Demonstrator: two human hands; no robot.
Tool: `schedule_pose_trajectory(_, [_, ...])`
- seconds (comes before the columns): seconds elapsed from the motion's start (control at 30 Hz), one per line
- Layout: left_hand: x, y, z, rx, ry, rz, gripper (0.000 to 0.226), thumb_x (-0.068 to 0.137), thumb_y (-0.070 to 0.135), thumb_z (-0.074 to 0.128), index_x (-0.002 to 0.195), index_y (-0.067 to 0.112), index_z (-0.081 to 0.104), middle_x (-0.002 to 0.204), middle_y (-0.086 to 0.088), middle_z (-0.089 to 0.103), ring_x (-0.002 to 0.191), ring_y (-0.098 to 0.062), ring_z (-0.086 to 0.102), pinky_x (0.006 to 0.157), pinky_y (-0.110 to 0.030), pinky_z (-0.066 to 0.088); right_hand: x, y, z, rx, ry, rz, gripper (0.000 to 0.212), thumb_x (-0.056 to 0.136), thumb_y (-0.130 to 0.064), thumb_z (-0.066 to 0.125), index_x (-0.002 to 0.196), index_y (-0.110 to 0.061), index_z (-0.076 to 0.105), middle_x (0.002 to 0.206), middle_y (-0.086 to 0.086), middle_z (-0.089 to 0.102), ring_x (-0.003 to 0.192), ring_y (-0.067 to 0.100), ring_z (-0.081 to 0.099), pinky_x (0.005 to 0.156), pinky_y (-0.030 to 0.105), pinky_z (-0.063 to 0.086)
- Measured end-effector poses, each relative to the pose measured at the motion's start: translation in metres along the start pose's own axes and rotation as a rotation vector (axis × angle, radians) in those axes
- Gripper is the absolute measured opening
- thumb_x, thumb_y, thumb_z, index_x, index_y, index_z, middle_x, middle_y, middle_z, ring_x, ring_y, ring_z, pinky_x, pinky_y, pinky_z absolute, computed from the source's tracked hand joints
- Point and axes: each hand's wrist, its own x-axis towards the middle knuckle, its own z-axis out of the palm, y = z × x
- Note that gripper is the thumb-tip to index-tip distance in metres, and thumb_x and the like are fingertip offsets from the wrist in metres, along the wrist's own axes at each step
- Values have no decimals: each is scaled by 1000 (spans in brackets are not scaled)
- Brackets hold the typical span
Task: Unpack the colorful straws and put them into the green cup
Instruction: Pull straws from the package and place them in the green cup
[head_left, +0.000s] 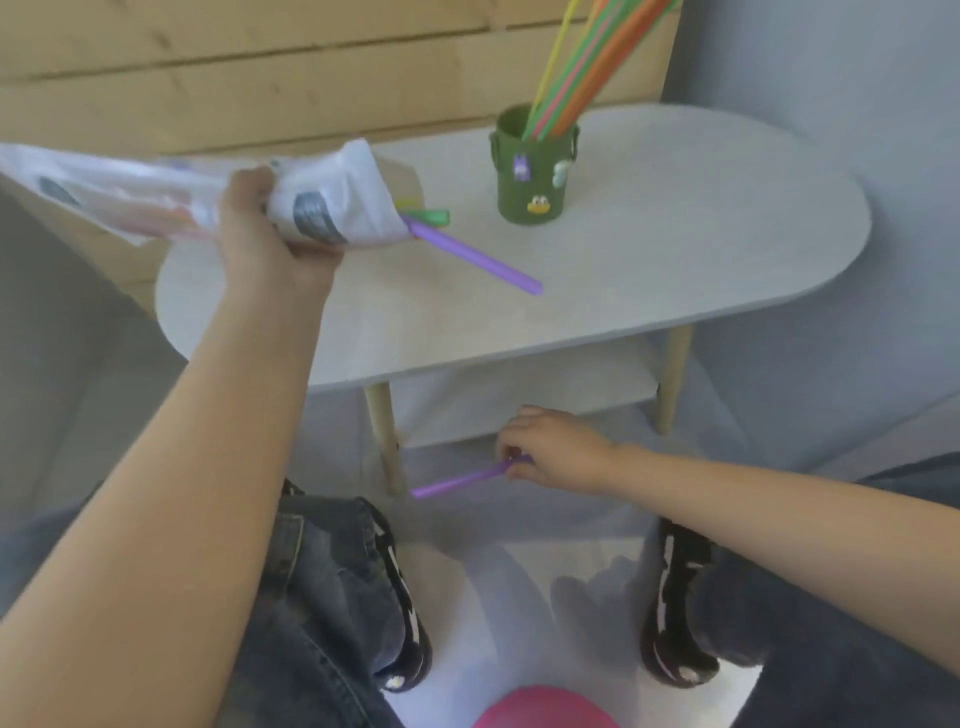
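Observation:
The green cup (530, 171) stands upright at the back of the grey oval table (675, 270), with several yellow, green, pink and orange straws (582, 67) leaning out of it. My left hand (265, 228) is shut on the crumpled plastic straw packet (332, 202), held over the table's left end. A purple straw (472, 254) and a green one (431, 215) stick out of the packet's open mouth toward the cup. Below the table's front edge, my right hand (550, 449) pinches a second purple straw (462, 480) near the floor.
A wooden plank wall (260, 67) runs behind the table. The table has a lower shelf (519, 395) and wooden legs (384, 441). My jeans and black shoes (400, 613) are beneath, and a pink round object (540, 709) sits at the bottom edge.

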Motion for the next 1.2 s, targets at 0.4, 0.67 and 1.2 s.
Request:
schedule_pose_trajectory(0.4, [-3,45,6,119,103,-71,12,90,18,58,101,14,53,95,-1,66,88,-20,68,77,-33,58,-13,-43,-142,194,171,58,8,87,-23,63,94,-20,63,91,0,68,83,14,60,76,20,44])
schedule_pose_trajectory(0.67, [16,47,16,57,139,-106,28,88,18,60,115,15,54,100,-1,68,87,-19,69,59,-31,57,-4,-24,-213,259,449,176,5,89,-14,60,92,-17,61,83,2,68,82,23,63,70,20,43])
schedule_pose_trajectory(1.2, [72,25,29,2,157,-136,74,76,14,69,144,22,39,128,0,63,95,-23,68,72,-43,59,71,-26,-291,-1039,539,330,23,34,-5,74,38,-19,57,42,-2,50,49,21,52,62,29,28])
